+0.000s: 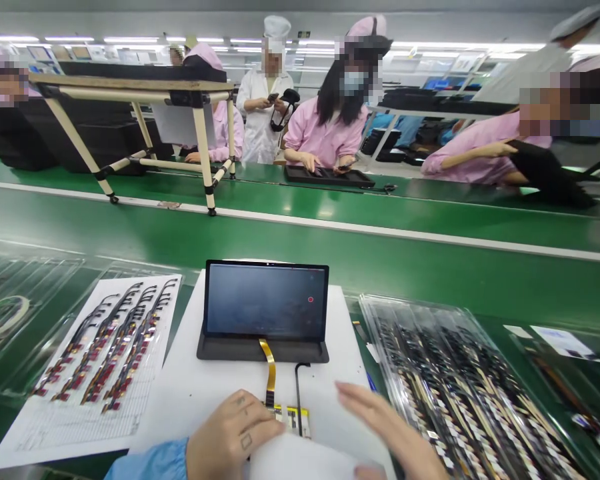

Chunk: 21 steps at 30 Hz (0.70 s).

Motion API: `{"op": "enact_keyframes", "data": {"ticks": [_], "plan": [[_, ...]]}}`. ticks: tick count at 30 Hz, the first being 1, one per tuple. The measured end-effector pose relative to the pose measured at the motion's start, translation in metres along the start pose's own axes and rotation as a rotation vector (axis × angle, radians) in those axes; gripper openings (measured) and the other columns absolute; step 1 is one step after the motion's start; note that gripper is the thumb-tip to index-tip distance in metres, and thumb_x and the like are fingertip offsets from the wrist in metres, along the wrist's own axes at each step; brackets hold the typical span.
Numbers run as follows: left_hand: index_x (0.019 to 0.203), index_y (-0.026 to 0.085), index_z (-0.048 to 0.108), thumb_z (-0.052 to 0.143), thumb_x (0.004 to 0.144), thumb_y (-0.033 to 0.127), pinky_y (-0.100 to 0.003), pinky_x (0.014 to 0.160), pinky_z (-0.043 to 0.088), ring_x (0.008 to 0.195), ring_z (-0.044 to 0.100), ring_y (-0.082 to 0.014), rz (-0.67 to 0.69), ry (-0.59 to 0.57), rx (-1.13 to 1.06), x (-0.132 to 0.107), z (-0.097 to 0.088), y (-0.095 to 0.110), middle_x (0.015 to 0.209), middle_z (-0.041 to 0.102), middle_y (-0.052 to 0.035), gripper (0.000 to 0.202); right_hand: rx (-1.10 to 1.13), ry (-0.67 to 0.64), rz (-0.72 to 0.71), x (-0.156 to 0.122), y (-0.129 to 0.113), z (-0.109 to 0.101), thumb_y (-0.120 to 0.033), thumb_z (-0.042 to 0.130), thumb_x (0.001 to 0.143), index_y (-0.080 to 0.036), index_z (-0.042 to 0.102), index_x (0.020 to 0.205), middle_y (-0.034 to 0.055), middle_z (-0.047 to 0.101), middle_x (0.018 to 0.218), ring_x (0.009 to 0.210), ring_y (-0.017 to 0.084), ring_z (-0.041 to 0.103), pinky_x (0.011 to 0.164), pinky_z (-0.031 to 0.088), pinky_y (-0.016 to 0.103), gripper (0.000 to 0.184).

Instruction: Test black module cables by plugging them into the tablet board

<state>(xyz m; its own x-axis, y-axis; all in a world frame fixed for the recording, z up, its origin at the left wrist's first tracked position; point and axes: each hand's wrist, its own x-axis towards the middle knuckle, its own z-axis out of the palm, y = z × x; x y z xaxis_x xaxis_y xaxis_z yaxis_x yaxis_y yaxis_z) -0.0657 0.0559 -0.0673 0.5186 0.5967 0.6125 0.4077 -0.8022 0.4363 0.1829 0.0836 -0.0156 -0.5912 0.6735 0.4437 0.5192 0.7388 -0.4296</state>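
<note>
The left grip (pixel 235 433), coming out of a light blue sleeve (pixel 150 463), is curled and narrow, its fingertips right at the spot where a gold ribbon cable (pixel 269 367) meets a small circuit board (pixel 290 420); whether they pinch the cable or only touch it, the view does not settle. The right grip (pixel 393 427) is wide open, fingers spread and lying just beside the board on the right, holding nothing. Both hands rest over a white sheet (pixel 180 413), with the board between them. From the board, the ribbon cable runs straight ahead of the left grip, and a thin black cable (pixel 298 393) rises next to it. Both lead toward a lit display panel (pixel 266 301) in a dark grey stand (pixel 263 350), directly ahead of the grips. Left of the left grip, rows of ribbon cables lie on a printed sheet (pixel 100 347); right of the right grip, a clear plastic tray (pixel 460 393) is packed with more cables. Beyond the panel runs a green conveyor belt (pixel 300 227). Across it, people in pink smocks work, one with both hands at a black tray (pixel 327 175), while a person in a white coat (pixel 263 113) stands holding a phone.
</note>
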Motion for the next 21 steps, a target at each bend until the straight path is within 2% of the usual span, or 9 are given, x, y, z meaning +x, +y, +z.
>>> {"op": "enact_keyframes", "data": {"ticks": [4, 7, 9, 11, 14, 18, 21], "plan": [[0.11, 0.009, 0.048, 0.03, 0.096, 0.033, -0.028, 0.064, 0.044, 0.07, 0.053, -0.0154, 0.007, 0.074, 0.024, 0.001, -0.002, 0.002, 0.078, 0.061, -0.0089, 0.032, 0.119, 0.439, 0.332, 0.019, 0.009, 0.003, -0.021, 0.048, 0.087, -0.025, 0.052, 0.117, 0.0058, 0.061, 0.103, 0.085, 0.013, 0.061, 0.074, 0.051, 0.022, 0.031], [0.109, 0.009, 0.049, 0.023, 0.097, 0.022, -0.027, 0.063, 0.044, 0.068, 0.053, -0.0142, 0.032, 0.12, 0.027, 0.001, -0.003, 0.003, 0.075, 0.06, -0.0077, 0.031, 0.272, 0.584, 0.459, 0.029, 0.017, 0.014, -0.025, 0.052, 0.086, -0.024, 0.056, 0.11, 0.0045, 0.063, 0.096, 0.079, 0.012, 0.061, 0.071, 0.052, 0.022, 0.024], [0.107, 0.008, 0.05, 0.022, 0.098, 0.023, -0.026, 0.063, 0.044, 0.068, 0.053, -0.0138, 0.041, 0.132, 0.038, 0.001, -0.004, 0.004, 0.073, 0.06, -0.0069, 0.033, 0.317, 0.643, 0.511, 0.032, 0.023, 0.021, -0.03, 0.055, 0.084, -0.021, 0.057, 0.106, 0.0058, 0.063, 0.094, 0.08, 0.014, 0.061, 0.071, 0.051, 0.025, 0.024], [0.105, 0.008, 0.051, 0.022, 0.098, 0.029, -0.027, 0.064, 0.045, 0.068, 0.053, -0.0135, 0.038, 0.139, 0.038, 0.002, -0.005, 0.005, 0.073, 0.059, -0.0067, 0.036, 0.285, 0.684, 0.532, 0.036, 0.029, 0.027, -0.033, 0.054, 0.084, -0.019, 0.058, 0.105, 0.0072, 0.063, 0.093, 0.082, 0.015, 0.061, 0.071, 0.051, 0.028, 0.025], [0.105, 0.007, 0.051, 0.024, 0.098, 0.031, -0.026, 0.063, 0.044, 0.068, 0.053, -0.0123, 0.03, 0.167, 0.017, 0.004, -0.008, 0.008, 0.073, 0.059, -0.0065, 0.037, 0.11, 0.698, 0.465, 0.044, 0.038, 0.037, -0.03, 0.049, 0.087, -0.018, 0.052, 0.111, 0.0085, 0.062, 0.099, 0.086, 0.016, 0.059, 0.071, 0.049, 0.03, 0.028], [0.104, 0.008, 0.052, 0.025, 0.098, 0.03, -0.024, 0.066, 0.044, 0.071, 0.053, -0.0116, 0.042, 0.204, 0.021, 0.004, -0.01, 0.01, 0.074, 0.06, -0.006, 0.036, -0.168, 0.575, 0.302, 0.061, 0.046, 0.054, -0.028, 0.044, 0.089, -0.019, 0.04, 0.127, 0.0109, 0.054, 0.119, 0.111, 0.021, 0.05, 0.09, 0.042, 0.041, 0.039], [0.106, 0.008, 0.053, 0.028, 0.098, 0.028, -0.024, 0.067, 0.045, 0.071, 0.053, -0.0113, 0.046, 0.231, 0.023, 0.001, -0.011, 0.01, 0.075, 0.06, -0.0057, 0.033, -0.337, 0.492, 0.232, 0.074, 0.051, 0.062, -0.031, 0.041, 0.091, -0.019, 0.03, 0.135, 0.0103, 0.048, 0.127, 0.122, 0.024, 0.039, 0.095, 0.036, 0.044, 0.047]]}}
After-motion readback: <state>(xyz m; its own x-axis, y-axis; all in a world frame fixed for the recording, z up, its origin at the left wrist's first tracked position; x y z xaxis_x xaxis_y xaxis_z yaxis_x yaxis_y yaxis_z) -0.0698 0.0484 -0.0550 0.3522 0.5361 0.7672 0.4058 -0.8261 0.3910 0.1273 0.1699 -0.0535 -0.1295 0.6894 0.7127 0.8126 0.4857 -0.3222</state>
